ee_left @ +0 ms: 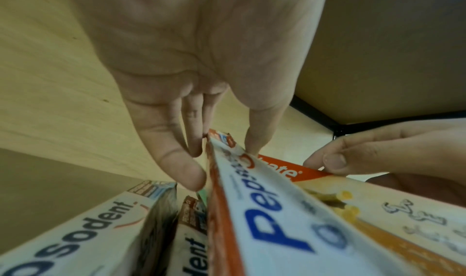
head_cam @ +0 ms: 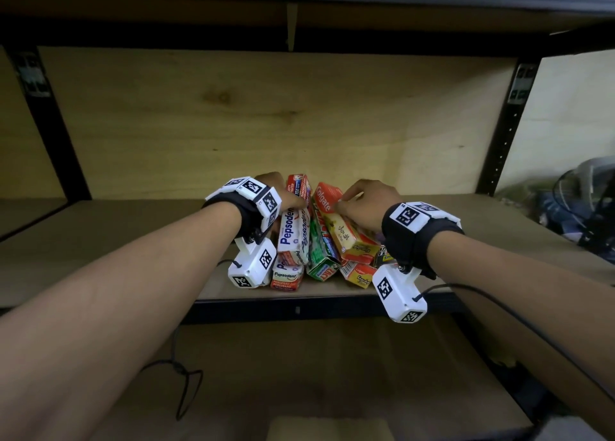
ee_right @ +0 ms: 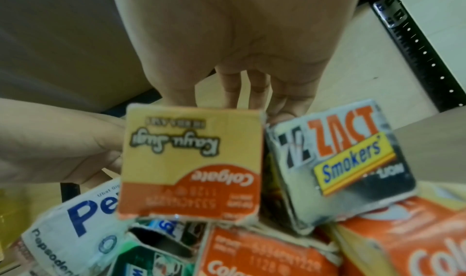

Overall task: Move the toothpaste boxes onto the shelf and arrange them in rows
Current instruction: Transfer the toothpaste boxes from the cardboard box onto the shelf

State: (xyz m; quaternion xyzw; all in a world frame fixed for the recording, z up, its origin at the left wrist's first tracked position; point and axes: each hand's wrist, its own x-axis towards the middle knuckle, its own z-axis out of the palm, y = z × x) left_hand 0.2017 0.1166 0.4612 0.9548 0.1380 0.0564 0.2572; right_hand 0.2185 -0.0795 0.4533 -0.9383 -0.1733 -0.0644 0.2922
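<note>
Both hands grip the box pile on shelf: left hand pinches Pepsodent box, right hand pinches Colgate box; lower boxes mostly hidden.

White boxes read "Pepsodent"; orange box "Colgate", perhaps "Kayu Sugi"; grey box "ZACT Smokers'"

The right hand reaches down from the top of the view, its fingers behind the end flap of a yellow and orange Colgate box. A Zact Smokers box sits just beside it. Below lie a Pepsodent box, a green box and further Colgate boxes. The grip on the upper Colgate box is hidden.
</note>
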